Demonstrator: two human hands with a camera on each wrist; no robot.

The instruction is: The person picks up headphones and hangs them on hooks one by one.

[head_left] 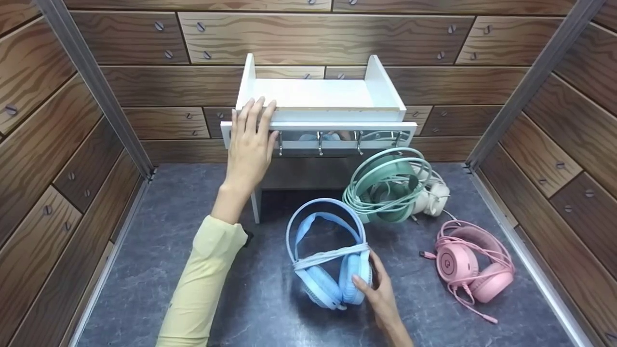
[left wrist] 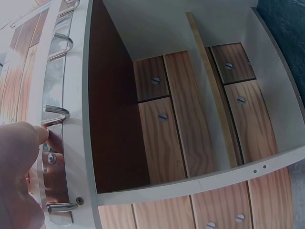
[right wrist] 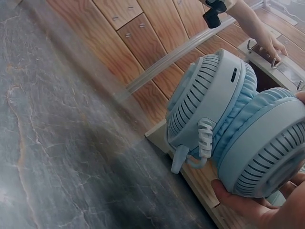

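Observation:
Blue headphones (head_left: pixel 356 279), their cable wound across the middle, are held by my right hand (head_left: pixel 383 289), thumb on one ear cup. In the right wrist view the slotted ear cups (right wrist: pixel 267 148) show close up, above the dark floor. My left hand (head_left: pixel 250 140) rests on the left end of the white shelf's (head_left: pixel 313 126) hook rail, fingers laid straight over its top edge. The left wrist view shows a digit beside a metal hook (left wrist: pixel 57 115). Green headphones (head_left: pixel 393 168), with looped cable, are at the rail's right-end hook.
Pink headphones (head_left: pixel 458 262) with a wound cable lie on the dark floor (head_left: pixel 159 270) at the right. White headphones (head_left: pixel 436 197) sit behind the green pair. Wood-patterned walls (head_left: pixel 328 38) with metal corner strips enclose the space on three sides.

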